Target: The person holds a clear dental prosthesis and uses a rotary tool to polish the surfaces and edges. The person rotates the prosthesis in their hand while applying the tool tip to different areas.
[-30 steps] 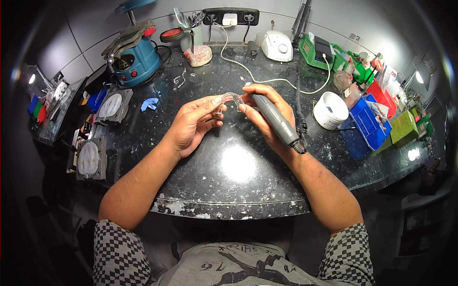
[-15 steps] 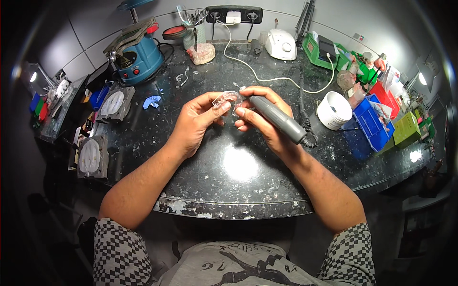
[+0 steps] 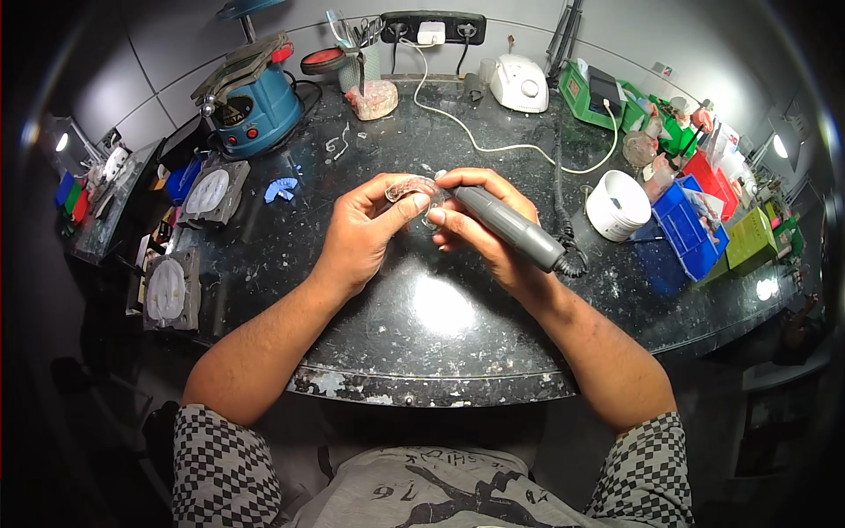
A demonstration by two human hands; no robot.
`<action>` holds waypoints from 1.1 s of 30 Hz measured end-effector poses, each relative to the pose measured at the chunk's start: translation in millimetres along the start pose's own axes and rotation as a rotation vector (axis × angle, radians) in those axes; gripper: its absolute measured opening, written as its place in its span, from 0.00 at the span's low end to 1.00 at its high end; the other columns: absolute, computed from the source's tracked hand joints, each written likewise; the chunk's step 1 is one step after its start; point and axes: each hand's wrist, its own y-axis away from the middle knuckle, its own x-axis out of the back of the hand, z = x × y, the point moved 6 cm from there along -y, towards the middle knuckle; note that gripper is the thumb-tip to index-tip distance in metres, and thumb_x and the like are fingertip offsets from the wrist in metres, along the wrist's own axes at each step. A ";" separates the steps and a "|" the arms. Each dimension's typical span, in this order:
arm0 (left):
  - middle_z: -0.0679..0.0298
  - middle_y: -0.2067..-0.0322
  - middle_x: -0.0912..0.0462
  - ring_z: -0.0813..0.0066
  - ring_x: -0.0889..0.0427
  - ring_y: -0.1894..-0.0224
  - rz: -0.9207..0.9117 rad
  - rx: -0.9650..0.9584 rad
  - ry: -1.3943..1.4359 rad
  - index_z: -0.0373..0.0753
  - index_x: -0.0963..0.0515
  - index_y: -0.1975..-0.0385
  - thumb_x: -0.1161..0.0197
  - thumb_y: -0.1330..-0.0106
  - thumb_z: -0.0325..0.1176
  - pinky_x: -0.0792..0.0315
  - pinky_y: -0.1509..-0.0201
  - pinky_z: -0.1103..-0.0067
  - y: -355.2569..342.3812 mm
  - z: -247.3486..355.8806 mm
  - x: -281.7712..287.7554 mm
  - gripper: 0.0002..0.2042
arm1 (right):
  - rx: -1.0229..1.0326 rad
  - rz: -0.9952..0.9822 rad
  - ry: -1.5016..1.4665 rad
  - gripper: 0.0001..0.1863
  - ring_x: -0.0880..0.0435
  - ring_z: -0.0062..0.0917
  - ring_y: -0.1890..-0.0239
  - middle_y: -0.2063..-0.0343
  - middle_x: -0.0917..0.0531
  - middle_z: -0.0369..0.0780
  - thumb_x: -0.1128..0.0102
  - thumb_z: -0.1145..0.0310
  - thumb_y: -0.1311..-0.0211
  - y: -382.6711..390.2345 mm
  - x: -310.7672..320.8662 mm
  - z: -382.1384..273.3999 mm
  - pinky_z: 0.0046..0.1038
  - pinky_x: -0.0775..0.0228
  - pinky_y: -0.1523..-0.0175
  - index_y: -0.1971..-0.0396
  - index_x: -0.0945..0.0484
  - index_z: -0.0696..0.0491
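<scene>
A clear, horseshoe-shaped dental tray [image 3: 410, 187] is pinched between the thumb and fingers of my left hand [image 3: 354, 236], above the middle of the bench. My right hand [image 3: 487, 245] is wrapped round a dark grey rotary handpiece [image 3: 509, 222], its front end pointing left toward the tray. Both hands meet at the tray, and my right thumb lies close to its lower end. The handpiece's tip and whatever bit it carries are too small to make out. A coiled cord [image 3: 574, 261] runs from its rear end.
A blue machine [image 3: 262, 113] stands at the back left, near two grey mould flasks [image 3: 211, 195] and blue pieces [image 3: 281, 189]. A white control box [image 3: 518, 84] sits at the back. Rightward are a white tub [image 3: 617, 205] and a blue bin [image 3: 689, 231]. A white cable [image 3: 493, 148] crosses the bench.
The tray has tilted and shifted slightly left in my left hand. My right hand has moved a little with the handpiece, whose front end has dropped slightly.
</scene>
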 end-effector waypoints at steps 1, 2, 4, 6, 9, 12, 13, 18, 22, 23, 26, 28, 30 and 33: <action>0.71 0.60 0.14 0.87 0.21 0.58 0.007 -0.001 -0.013 0.38 0.15 0.54 0.32 0.29 0.31 0.29 0.54 0.84 0.5 0.4 0.1 0.08 | 0.004 -0.004 0.009 0.17 0.14 0.17 0.67 0.66 0.16 0.36 0.33 0.74 0.33 -0.3 0.0 0.7 0.19 0.18 0.59 0.46 0.23 0.57; 0.71 0.60 0.14 0.87 0.21 0.58 0.007 0.000 -0.013 0.38 0.15 0.54 0.32 0.29 0.31 0.29 0.54 0.84 0.8 0.7 -1.2 0.08 | 0.009 -0.009 0.017 0.17 0.14 0.17 0.67 0.66 0.16 0.36 0.32 0.74 0.33 -0.5 -0.1 1.4 0.19 0.18 0.59 0.46 0.22 0.57; 0.71 0.63 0.17 0.85 0.24 0.63 0.043 -0.043 -0.031 0.37 0.15 0.56 0.33 0.30 0.32 0.30 0.55 0.83 0.5 4.4 -2.8 0.08 | 0.027 -0.010 0.071 0.17 0.13 0.17 0.66 0.66 0.15 0.36 0.32 0.73 0.33 -0.3 0.2 0.7 0.19 0.18 0.59 0.47 0.22 0.56; 0.71 0.63 0.17 0.85 0.24 0.63 0.047 -0.027 -0.022 0.36 0.16 0.57 0.33 0.30 0.31 0.30 0.55 0.83 1.2 2.2 -1.9 0.08 | 0.045 -0.011 0.124 0.17 0.13 0.17 0.66 0.65 0.15 0.37 0.31 0.73 0.34 -0.3 -0.3 -0.7 0.20 0.19 0.59 0.47 0.21 0.56; 0.70 0.63 0.17 0.85 0.23 0.61 0.045 0.021 0.030 0.35 0.16 0.57 0.34 0.30 0.30 0.29 0.53 0.82 1.6 -4.1 0.2 0.08 | 0.076 -0.010 0.249 0.17 0.12 0.17 0.63 0.60 0.13 0.38 0.28 0.71 0.36 0.0 -2.6 -1.4 0.22 0.19 0.57 0.49 0.20 0.55; 0.68 0.64 0.17 0.84 0.22 0.61 0.026 0.065 0.100 0.34 0.17 0.57 0.36 0.29 0.30 0.28 0.53 0.82 1.4 -11.6 2.7 0.08 | 0.088 -0.019 0.306 0.17 0.12 0.18 0.61 0.57 0.13 0.37 0.28 0.70 0.37 0.8 -5.1 -1.8 0.23 0.19 0.55 0.50 0.19 0.55; 0.68 0.64 0.17 0.84 0.22 0.61 0.016 0.078 0.126 0.33 0.17 0.56 0.37 0.29 0.30 0.28 0.52 0.82 1.4 -13.1 3.4 0.08 | 0.123 -0.018 0.360 0.17 0.11 0.19 0.58 0.56 0.13 0.38 0.27 0.71 0.38 -0.2 -5.1 -0.8 0.24 0.19 0.52 0.50 0.19 0.54; 0.68 0.65 0.18 0.83 0.21 0.61 -0.011 0.102 0.087 0.34 0.19 0.58 0.41 0.28 0.30 0.28 0.51 0.82 1.4 -12.7 4.6 0.07 | 0.243 -0.056 0.424 0.17 0.10 0.24 0.56 0.54 0.13 0.39 0.27 0.72 0.39 0.6 -10.3 -2.5 0.25 0.19 0.50 0.50 0.19 0.53; 0.69 0.63 0.19 0.82 0.21 0.58 -0.071 0.061 0.102 0.36 0.22 0.55 0.44 0.27 0.30 0.28 0.49 0.81 2.8 -8.5 0.1 0.08 | 0.269 -0.041 0.450 0.17 0.11 0.23 0.56 0.55 0.13 0.38 0.27 0.72 0.38 0.5 -9.1 -9.0 0.24 0.19 0.50 0.49 0.19 0.54; 0.69 0.63 0.19 0.82 0.21 0.58 -0.071 0.056 0.101 0.36 0.22 0.55 0.44 0.27 0.30 0.28 0.49 0.81 2.4 -7.0 -1.0 0.08 | 0.262 -0.022 0.480 0.17 0.11 0.22 0.56 0.55 0.13 0.38 0.28 0.72 0.37 0.4 -7.2 -12.1 0.24 0.19 0.50 0.49 0.19 0.54; 0.69 0.62 0.19 0.82 0.22 0.58 -0.081 0.070 0.179 0.37 0.23 0.53 0.44 0.26 0.32 0.28 0.50 0.80 1.8 -4.3 -6.8 0.09 | 0.154 0.042 0.398 0.16 0.13 0.20 0.58 0.57 0.13 0.38 0.29 0.72 0.36 -1.7 3.4 -7.3 0.25 0.19 0.52 0.49 0.19 0.54; 0.69 0.61 0.19 0.82 0.22 0.59 -0.060 0.118 0.208 0.38 0.23 0.53 0.42 0.26 0.33 0.28 0.50 0.80 1.9 -3.3 -8.3 0.08 | 0.124 0.032 0.300 0.15 0.14 0.18 0.59 0.60 0.14 0.38 0.31 0.71 0.34 -2.3 6.1 -4.4 0.24 0.19 0.54 0.49 0.19 0.54; 0.69 0.61 0.19 0.82 0.22 0.59 -0.063 0.115 0.181 0.38 0.22 0.53 0.40 0.26 0.33 0.28 0.51 0.80 1.1 -6.0 -6.5 0.08 | 0.089 0.042 0.266 0.15 0.15 0.16 0.60 0.61 0.14 0.38 0.31 0.71 0.34 -2.2 7.5 -2.4 0.23 0.19 0.55 0.49 0.19 0.55; 0.71 0.62 0.18 0.84 0.22 0.60 -0.055 0.103 0.166 0.38 0.21 0.53 0.37 0.27 0.34 0.28 0.53 0.82 0.8 -8.0 -5.2 0.09 | 0.111 0.037 0.311 0.15 0.14 0.16 0.60 0.62 0.14 0.38 0.31 0.71 0.34 -0.6 3.9 -6.5 0.22 0.19 0.55 0.49 0.19 0.54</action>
